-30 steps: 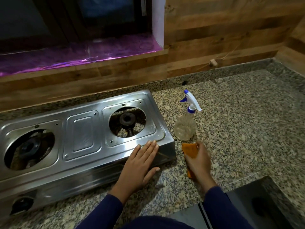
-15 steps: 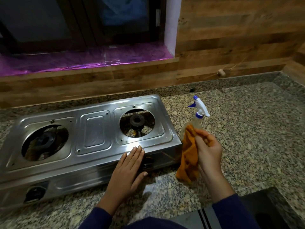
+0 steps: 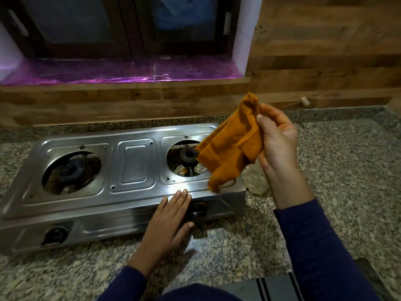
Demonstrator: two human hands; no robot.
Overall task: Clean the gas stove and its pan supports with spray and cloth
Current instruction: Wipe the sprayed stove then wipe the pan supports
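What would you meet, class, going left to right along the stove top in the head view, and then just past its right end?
left burner → raised centre panel → right burner → orange cloth → right hand

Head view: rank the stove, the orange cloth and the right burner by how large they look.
1. Stove, by far the largest.
2. Orange cloth, though it is raised nearer the camera, which inflates it.
3. Right burner, smallest.
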